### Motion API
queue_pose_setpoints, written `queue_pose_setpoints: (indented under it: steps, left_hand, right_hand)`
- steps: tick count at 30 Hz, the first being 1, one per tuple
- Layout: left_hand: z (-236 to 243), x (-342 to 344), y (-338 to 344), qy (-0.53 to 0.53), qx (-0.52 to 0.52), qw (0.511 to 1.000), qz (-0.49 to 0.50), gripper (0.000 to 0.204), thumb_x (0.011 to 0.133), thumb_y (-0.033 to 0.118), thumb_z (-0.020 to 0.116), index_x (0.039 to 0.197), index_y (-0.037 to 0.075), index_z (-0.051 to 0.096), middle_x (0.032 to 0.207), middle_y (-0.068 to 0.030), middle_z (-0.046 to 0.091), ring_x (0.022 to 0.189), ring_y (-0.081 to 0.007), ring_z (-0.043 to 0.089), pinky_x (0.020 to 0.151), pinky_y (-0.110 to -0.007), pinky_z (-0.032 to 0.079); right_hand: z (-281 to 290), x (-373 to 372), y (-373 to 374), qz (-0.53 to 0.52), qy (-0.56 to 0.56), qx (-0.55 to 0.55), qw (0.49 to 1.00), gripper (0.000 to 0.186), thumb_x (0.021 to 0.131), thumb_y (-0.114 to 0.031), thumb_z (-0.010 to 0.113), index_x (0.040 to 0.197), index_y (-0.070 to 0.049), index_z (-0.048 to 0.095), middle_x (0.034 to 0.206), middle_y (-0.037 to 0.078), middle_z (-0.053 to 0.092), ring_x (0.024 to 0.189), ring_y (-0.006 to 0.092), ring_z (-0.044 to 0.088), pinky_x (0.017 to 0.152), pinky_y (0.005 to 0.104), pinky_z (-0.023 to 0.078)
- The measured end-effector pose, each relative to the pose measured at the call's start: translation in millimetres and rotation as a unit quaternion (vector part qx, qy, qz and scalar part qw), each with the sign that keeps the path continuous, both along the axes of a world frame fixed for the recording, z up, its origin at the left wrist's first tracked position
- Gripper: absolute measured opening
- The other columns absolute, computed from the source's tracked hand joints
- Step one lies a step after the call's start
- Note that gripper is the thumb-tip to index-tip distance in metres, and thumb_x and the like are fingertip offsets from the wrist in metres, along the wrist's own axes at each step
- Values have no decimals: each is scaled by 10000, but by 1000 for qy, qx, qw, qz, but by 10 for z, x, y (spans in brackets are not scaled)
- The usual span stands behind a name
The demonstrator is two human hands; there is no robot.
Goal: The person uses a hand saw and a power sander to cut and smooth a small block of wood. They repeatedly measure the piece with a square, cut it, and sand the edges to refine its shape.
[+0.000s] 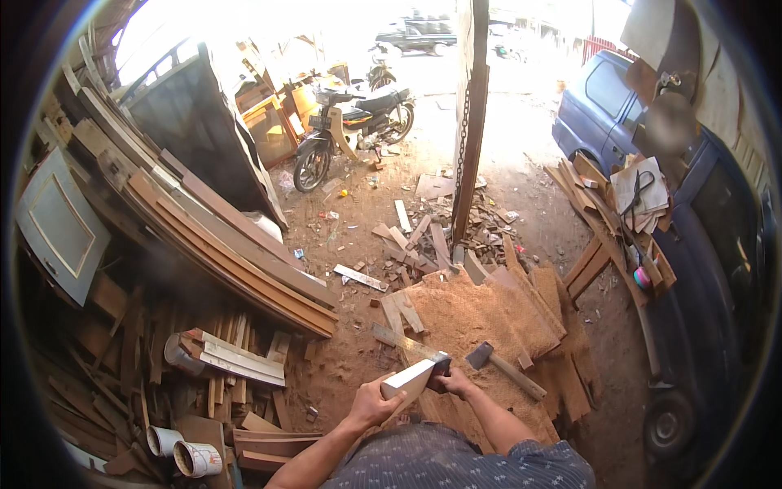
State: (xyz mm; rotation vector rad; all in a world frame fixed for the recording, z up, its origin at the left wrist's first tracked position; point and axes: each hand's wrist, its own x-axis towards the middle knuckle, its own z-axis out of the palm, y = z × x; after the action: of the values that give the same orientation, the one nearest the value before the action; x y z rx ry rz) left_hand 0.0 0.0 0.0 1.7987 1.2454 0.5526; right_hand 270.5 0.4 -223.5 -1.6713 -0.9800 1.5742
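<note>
A pale wooden board point(410, 377) points up and away in front of my body. My left hand point(375, 403) is closed around its left side. My right hand point(456, 382) is wrapped round the dark handle of a handsaw point(405, 341), just right of the board. The saw's long blade stretches to the far left past the board's end; whether its teeth touch the wood cannot be made out. To the right of my right hand, a hatchet point(507, 371) with a dark head and wooden handle lies on the sawdust-covered work surface point(464, 310).
A wooden post point(471, 122) with a chain stands beyond a heap of offcuts point(419, 244). Long planks point(220, 244) are stacked on the left, above two white buckets point(197, 459). A blue vehicle point(692, 326) and a cluttered wooden bench point(599, 208) are at right. A motorcycle point(350, 122) is parked behind.
</note>
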Motion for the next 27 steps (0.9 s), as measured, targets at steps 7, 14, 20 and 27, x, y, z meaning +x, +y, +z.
queue_pose_setpoints:
  steps: [7, 14, 20, 27]
  left_hand:
    - [81, 26, -31, 6, 43, 999, 6, 644, 821, 361, 755, 1276, -75, 626, 1031, -276, 728, 963, -309, 747, 827, -381, 591]
    - [684, -47, 66, -41, 65, 995, -56, 594, 831, 291, 764, 1292, -57, 627, 1072, -249, 732, 997, -279, 735, 875, -354, 566]
    - [1140, -51, 22, -50, 143, 984, -92, 582, 818, 234, 788, 1303, -43, 628, 1087, -232, 732, 993, -247, 735, 877, -331, 555]
    - [1352, -42, 35, -68, 270, 956, -93, 570, 803, 182, 793, 1305, -35, 633, 922, -201, 743, 741, -214, 734, 701, -306, 561]
  right_hand:
    - [-147, 17, -50, -58, 28, 21, 998, 320, 904, -158, 712, 1162, 28, 679, 1052, 100, 719, 933, 193, 679, 808, 350, 552]
    - [-194, 572, 24, -185, 1, 47, 982, 286, 923, -44, 689, 1205, -24, 653, 1089, 81, 719, 964, 181, 690, 844, 345, 576]
    - [69, 802, 372, -177, 9, 115, 977, 321, 927, -65, 633, 1232, 33, 620, 1126, 125, 698, 1008, 222, 668, 881, 363, 545]
    - [636, 750, 674, -167, 54, 216, 961, 340, 930, -89, 602, 1248, 30, 605, 1111, 98, 700, 997, 185, 661, 860, 325, 537]
